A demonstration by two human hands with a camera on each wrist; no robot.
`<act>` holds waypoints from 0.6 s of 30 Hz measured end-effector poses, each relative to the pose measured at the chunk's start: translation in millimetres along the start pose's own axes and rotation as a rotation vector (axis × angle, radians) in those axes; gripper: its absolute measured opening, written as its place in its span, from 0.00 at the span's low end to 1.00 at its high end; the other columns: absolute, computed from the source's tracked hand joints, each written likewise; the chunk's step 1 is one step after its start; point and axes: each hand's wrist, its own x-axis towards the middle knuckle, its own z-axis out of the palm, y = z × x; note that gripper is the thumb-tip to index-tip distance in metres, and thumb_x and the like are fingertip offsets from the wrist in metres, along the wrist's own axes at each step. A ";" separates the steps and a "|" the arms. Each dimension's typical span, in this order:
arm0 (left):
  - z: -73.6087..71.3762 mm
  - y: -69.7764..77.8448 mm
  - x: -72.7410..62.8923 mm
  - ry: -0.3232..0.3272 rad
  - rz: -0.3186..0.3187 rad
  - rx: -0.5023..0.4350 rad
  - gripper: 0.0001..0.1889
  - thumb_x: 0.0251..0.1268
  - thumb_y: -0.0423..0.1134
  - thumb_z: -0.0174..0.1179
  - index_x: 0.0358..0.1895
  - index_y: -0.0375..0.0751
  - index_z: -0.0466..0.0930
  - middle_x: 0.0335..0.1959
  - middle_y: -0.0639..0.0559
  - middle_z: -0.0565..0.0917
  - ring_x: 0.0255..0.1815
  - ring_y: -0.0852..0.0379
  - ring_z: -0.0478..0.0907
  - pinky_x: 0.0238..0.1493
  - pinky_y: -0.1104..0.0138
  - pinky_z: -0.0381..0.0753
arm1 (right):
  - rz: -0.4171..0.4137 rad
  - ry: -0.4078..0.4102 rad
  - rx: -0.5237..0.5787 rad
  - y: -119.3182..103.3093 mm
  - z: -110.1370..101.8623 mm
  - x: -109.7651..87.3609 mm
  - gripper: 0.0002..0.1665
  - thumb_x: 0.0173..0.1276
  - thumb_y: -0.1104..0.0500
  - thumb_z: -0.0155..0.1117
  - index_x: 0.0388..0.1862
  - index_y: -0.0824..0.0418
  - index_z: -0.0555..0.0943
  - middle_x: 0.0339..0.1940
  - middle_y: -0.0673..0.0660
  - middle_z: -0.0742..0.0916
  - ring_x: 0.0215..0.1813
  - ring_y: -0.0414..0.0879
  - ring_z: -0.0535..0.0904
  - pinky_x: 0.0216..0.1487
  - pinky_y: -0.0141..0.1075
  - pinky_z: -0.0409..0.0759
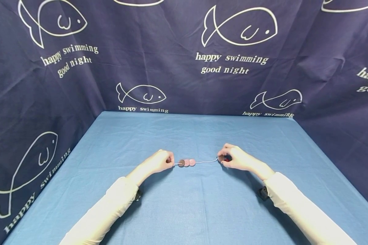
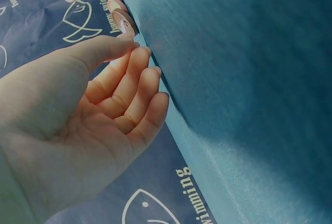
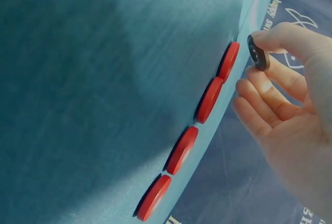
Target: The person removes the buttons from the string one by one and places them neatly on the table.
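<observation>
White cord (image 1: 203, 162): pinched by left hand (image 1: 161, 161), at nine o'clock from three strung buttons (image 1: 186, 163)
Dark button (image 3: 258, 54): gripped by right hand (image 1: 238, 158), at their three o'clock

Pinched in the left hand (image 1: 165, 161), a pale cord (image 1: 205, 162) carries a brown button (image 1: 181, 163) at left and two pink buttons (image 1: 192, 162) beside it, then runs right to the right hand (image 1: 236, 158), where I see a dark button (image 3: 255, 54) held on edge, holes showing. Four red discs (image 3: 181, 150) lie nearby in a row.
</observation>
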 end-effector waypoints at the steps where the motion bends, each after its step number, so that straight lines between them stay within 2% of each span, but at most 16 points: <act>1: 0.1 0.0 -0.1 0.001 0.000 -0.001 0.06 0.58 0.31 0.60 0.24 0.43 0.77 0.16 0.58 0.74 0.18 0.66 0.64 0.24 0.75 0.66 | -0.001 0.003 0.000 -0.2 -0.2 -0.3 0.11 0.51 0.68 0.67 0.36 0.63 0.83 0.30 0.53 0.79 0.33 0.43 0.76 0.38 0.38 0.76; 18: 1.5 -1.0 0.1 0.011 -0.001 0.020 0.06 0.58 0.32 0.60 0.24 0.44 0.78 0.17 0.58 0.76 0.19 0.66 0.66 0.25 0.74 0.68 | -0.012 0.031 -0.015 3.6 -2.4 -5.9 0.11 0.51 0.67 0.67 0.36 0.63 0.82 0.30 0.52 0.80 0.33 0.45 0.77 0.38 0.39 0.77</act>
